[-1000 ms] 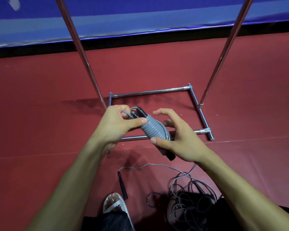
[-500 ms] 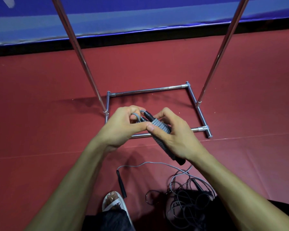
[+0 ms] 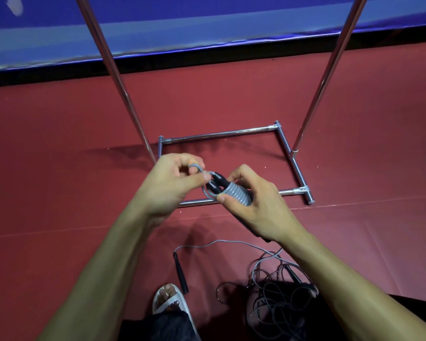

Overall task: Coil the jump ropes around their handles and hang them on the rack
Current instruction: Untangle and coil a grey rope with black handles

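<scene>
Head camera looks down past two bare forearms to a red floor (image 3: 59, 168). Both hands meet in mid-air just above the near bar of the rack (image 3: 217, 134), whose chrome base frame lies flat on the floor while its two uprights rise out of the top of the view.

The right hand (image 3: 253, 207) holds the coiled jump rope (image 3: 237, 194). Its fingers are curled round the bundle of tight gray turns and its thumb presses on the near side. Two black handle tips (image 3: 215, 185) stick out of the coil toward the left. The left hand (image 3: 172, 183) has its thumb and fingers pinched together on a small gray loop (image 3: 194, 166) of the same cord, just beyond those tips.

Lower down, near the person's legs, a tangle of loose ropes (image 3: 280, 291) lies in a heap on the floor. One thin gray strand runs from it to a black handle (image 3: 180, 271) lying apart to the left. Just below that handle a foot in a white sandal (image 3: 169, 300) shows. A blue padded wall (image 3: 207, 20) with a dark strip at its foot runs across the far edge of the floor.
</scene>
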`<move>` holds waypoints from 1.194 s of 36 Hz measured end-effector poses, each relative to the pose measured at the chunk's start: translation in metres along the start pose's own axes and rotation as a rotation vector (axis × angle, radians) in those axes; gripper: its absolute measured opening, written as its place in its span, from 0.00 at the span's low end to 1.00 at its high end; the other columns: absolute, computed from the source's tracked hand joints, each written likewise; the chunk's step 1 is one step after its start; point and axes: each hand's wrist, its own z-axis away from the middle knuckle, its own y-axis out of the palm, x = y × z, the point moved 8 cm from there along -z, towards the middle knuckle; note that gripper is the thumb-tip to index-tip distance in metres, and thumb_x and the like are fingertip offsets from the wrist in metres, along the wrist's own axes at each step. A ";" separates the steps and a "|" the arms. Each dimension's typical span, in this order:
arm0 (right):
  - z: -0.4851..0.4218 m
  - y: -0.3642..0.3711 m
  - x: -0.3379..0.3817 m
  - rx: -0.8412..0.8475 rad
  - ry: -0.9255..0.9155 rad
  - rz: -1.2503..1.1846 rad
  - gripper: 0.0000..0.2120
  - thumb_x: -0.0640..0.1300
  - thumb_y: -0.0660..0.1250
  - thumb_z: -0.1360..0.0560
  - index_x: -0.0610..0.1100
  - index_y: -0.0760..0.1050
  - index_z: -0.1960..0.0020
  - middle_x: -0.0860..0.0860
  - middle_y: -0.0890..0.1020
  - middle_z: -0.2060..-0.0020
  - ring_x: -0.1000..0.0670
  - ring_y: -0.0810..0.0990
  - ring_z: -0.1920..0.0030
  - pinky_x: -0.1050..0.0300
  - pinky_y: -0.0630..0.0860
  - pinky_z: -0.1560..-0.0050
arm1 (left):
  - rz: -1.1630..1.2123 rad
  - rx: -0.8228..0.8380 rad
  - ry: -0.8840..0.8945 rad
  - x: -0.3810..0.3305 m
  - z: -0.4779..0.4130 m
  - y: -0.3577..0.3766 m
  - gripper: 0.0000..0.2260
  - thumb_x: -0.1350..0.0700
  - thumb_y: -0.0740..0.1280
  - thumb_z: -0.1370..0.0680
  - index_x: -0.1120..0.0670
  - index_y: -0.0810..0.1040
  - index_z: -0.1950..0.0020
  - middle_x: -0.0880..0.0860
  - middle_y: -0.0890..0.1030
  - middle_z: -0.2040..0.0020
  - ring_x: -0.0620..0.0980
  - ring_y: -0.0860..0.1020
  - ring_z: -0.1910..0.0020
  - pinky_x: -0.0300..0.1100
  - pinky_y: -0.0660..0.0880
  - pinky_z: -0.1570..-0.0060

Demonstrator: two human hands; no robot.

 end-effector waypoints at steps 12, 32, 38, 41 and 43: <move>-0.002 0.004 0.023 -0.048 -0.055 0.145 0.16 0.57 0.66 0.25 0.58 0.65 0.41 0.59 0.76 0.67 0.48 0.71 0.64 0.46 0.75 0.59 | 0.004 -0.010 -0.071 -0.001 -0.001 0.006 0.08 0.65 0.67 0.23 0.62 0.71 0.60 0.50 0.80 0.67 0.43 0.78 0.67 0.35 0.78 0.61; 0.006 0.024 0.020 0.027 -0.131 0.244 0.19 0.61 0.57 0.26 0.62 0.63 0.37 0.57 0.78 0.57 0.46 0.76 0.58 0.47 0.76 0.55 | -0.033 -0.105 -0.203 0.001 -0.002 -0.008 0.21 0.58 0.64 0.19 0.77 0.70 0.60 0.59 0.69 0.61 0.54 0.77 0.64 0.37 0.79 0.64; 0.007 0.019 0.017 -0.009 -0.139 0.215 0.17 0.61 0.58 0.27 0.60 0.64 0.40 0.58 0.77 0.59 0.47 0.75 0.60 0.47 0.76 0.57 | -0.028 -0.156 -0.216 -0.003 -0.004 -0.009 0.19 0.59 0.65 0.19 0.76 0.74 0.58 0.61 0.71 0.63 0.53 0.80 0.67 0.39 0.80 0.66; 0.008 0.018 0.013 -0.018 -0.132 0.194 0.16 0.61 0.60 0.27 0.60 0.65 0.41 0.61 0.75 0.62 0.52 0.71 0.63 0.48 0.76 0.58 | -0.014 -0.157 -0.236 -0.003 -0.003 -0.007 0.15 0.59 0.65 0.19 0.71 0.77 0.58 0.63 0.75 0.63 0.51 0.81 0.68 0.39 0.79 0.67; 0.008 0.017 0.011 -0.022 -0.132 0.187 0.15 0.61 0.60 0.26 0.59 0.65 0.42 0.63 0.73 0.64 0.56 0.68 0.64 0.50 0.75 0.59 | -0.001 -0.150 -0.246 -0.003 -0.003 -0.006 0.16 0.59 0.65 0.20 0.70 0.77 0.62 0.63 0.76 0.65 0.50 0.81 0.69 0.39 0.79 0.67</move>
